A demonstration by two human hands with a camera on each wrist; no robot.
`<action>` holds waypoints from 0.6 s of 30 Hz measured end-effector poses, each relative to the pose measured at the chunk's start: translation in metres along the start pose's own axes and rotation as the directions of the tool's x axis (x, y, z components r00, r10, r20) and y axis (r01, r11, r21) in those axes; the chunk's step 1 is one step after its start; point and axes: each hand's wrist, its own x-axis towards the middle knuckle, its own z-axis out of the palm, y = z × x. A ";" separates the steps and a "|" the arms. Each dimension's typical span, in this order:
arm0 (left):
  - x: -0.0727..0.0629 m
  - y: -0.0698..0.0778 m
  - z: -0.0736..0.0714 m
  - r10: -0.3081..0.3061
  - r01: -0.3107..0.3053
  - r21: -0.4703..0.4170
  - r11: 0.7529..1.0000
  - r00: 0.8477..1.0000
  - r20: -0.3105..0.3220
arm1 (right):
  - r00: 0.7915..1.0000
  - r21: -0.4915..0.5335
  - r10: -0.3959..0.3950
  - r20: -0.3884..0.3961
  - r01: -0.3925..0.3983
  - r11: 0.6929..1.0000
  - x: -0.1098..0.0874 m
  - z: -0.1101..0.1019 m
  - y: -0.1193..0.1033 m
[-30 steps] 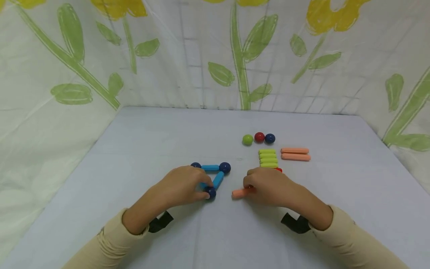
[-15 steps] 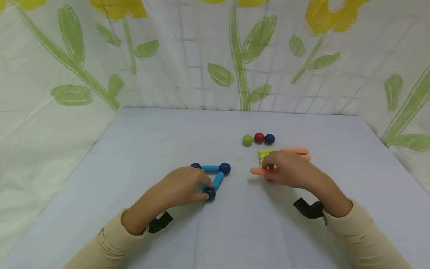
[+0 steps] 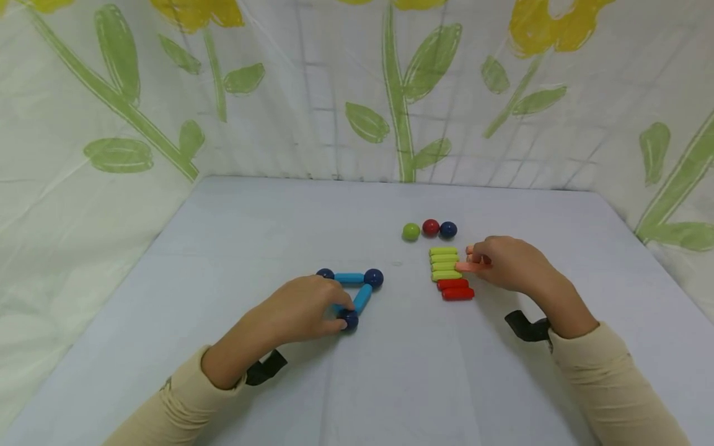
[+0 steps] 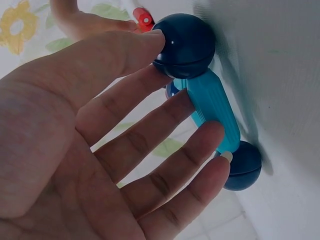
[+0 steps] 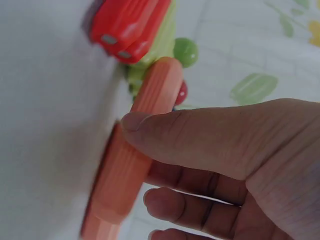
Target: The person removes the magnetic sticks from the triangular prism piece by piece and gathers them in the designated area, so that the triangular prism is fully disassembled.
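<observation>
My left hand [image 3: 298, 313] pinches a dark blue ball [image 4: 185, 47] between thumb and forefinger, its other fingers along a light blue magnetic stick [image 4: 215, 107]. That ball is the near corner of a triangle of light blue sticks [image 3: 349, 279] and dark blue balls [image 3: 373, 279] on the table. To the right, my right hand [image 3: 515, 265] holds an orange magnetic stick [image 5: 159, 90], thumb laid across it. Its tip is beside the row of yellow-green sticks [image 3: 444, 259]. Other orange sticks [image 3: 470, 250] lie behind the right hand, mostly hidden by it.
Two red sticks [image 3: 457, 294] lie at the near end of the yellow-green row. Farther back sit a green ball [image 3: 411, 231], a red ball [image 3: 431, 227] and another dark blue ball [image 3: 449, 230]. A flower-printed curtain [image 3: 312, 93] hangs behind the white table [image 3: 251, 223].
My right hand has carried the orange stick right and away from me, from near the triangle to beside the other orange sticks. The red sticks have come into view. My left hand stays put.
</observation>
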 end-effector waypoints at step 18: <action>0.000 0.001 -0.001 0.016 -0.016 0.000 1.000 1.000 0.004 | 0.991 -0.082 0.117 0.064 -0.111 0.990 0.003 0.003 0.020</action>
